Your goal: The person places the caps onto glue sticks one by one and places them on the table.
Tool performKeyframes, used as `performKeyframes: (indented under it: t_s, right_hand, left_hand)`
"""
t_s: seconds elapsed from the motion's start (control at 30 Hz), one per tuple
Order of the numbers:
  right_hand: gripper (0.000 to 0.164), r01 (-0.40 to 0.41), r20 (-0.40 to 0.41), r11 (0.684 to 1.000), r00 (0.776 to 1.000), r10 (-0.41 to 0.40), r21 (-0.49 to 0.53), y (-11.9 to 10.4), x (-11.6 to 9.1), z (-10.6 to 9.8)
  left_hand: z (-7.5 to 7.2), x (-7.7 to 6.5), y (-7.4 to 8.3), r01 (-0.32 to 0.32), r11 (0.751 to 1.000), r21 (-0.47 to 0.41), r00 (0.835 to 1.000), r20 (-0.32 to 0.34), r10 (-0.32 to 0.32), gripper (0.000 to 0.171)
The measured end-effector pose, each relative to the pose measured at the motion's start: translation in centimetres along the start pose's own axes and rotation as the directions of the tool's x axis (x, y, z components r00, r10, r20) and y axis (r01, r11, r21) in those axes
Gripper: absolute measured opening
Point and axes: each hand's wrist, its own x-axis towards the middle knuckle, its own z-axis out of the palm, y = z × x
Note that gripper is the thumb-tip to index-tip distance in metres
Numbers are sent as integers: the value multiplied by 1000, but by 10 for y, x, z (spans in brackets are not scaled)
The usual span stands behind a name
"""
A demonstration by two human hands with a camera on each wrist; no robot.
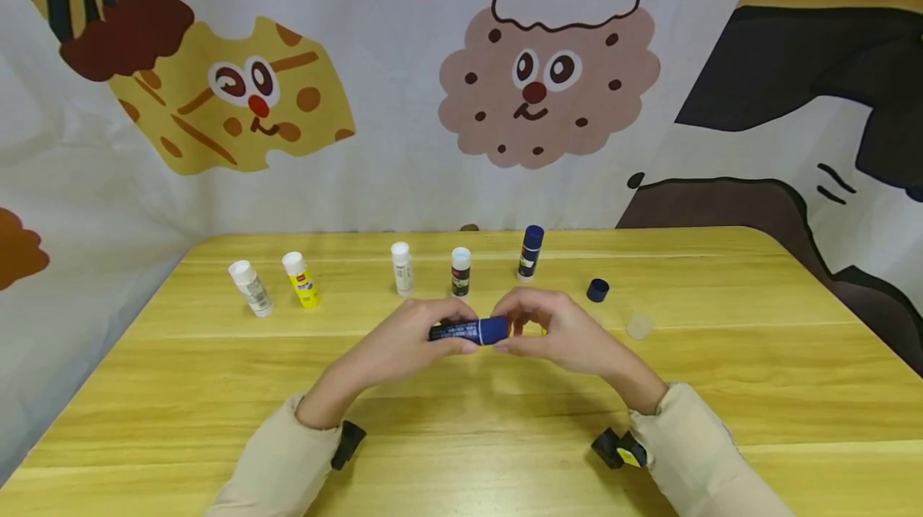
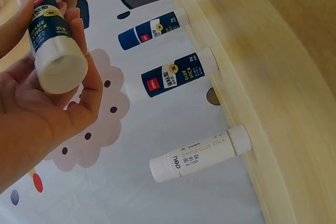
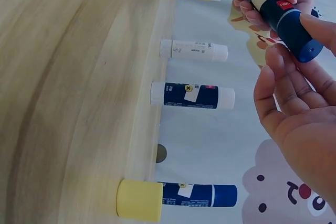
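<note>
Held level over the table is a navy glue stick (image 1: 454, 331) with a blue cap (image 3: 302, 35). My left hand (image 1: 411, 337) grips its body, leaving the white base (image 2: 63, 69) facing the left wrist camera. With thumb and fingertips, my right hand (image 1: 566, 333) pinches the blue cap at the other end. Beyond the hands stand a white glue stick (image 1: 402, 270), a navy one with a white cap (image 1: 461, 272) and a navy one with a blue cap (image 1: 530, 252). A yellow cap (image 3: 139, 200) sits on the table, mostly hidden behind my right hand in the head view.
Farther left stand a yellow glue stick (image 1: 301, 283) and another white glue stick (image 1: 250, 289). A loose dark blue cap (image 1: 598, 290) and a pale round piece (image 1: 638, 326) lie at the right. Behind the wooden table (image 1: 216, 389) hangs a printed cloth (image 1: 389, 100).
</note>
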Motion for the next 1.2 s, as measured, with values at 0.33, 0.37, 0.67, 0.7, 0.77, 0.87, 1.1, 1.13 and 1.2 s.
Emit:
performKeyframes:
  t_s: [0.33,0.37,0.67,0.7,0.77,0.87,1.1,1.13,1.2]
  right_hand:
    - [19,11,-60,1000,998,-10,8,-1,-2,1]
    - [19,10,-64,1000,998,-10,15,-2,-2,1]
    - [20,8,-65,997,998,-3,79,0,-2,0]
    - [20,0,-66,996,998,6,84,0,-2,0]
    - [20,-11,-70,996,997,17,89,0,-2,0]
    - [20,-18,-74,996,997,25,91,0,-2,-1]
    - [20,6,-69,993,998,2,116,2,-1,-2]
    - [20,8,-70,993,998,0,116,2,-1,-2]
    - [20,1,-73,993,997,8,117,2,-1,-3]
  left_hand:
    - [-1,-1,1,36,999,-27,999,-3,-36,26]
    - [-1,-1,1,41,999,-24,999,-5,-41,26]
    - [-2,-1,-2,45,999,-16,999,4,-45,23]
    - [-3,-1,-3,45,999,-13,999,5,-45,23]
    - [-3,-1,-4,43,999,-7,999,7,-43,23]
    - [-3,0,-5,35,999,1,999,7,-35,22]
    - [-4,0,-4,58,998,7,998,8,-58,21]
    - [-4,0,-5,63,998,10,998,8,-63,21]
    - [-5,-1,-4,77,997,12,997,8,-77,22]
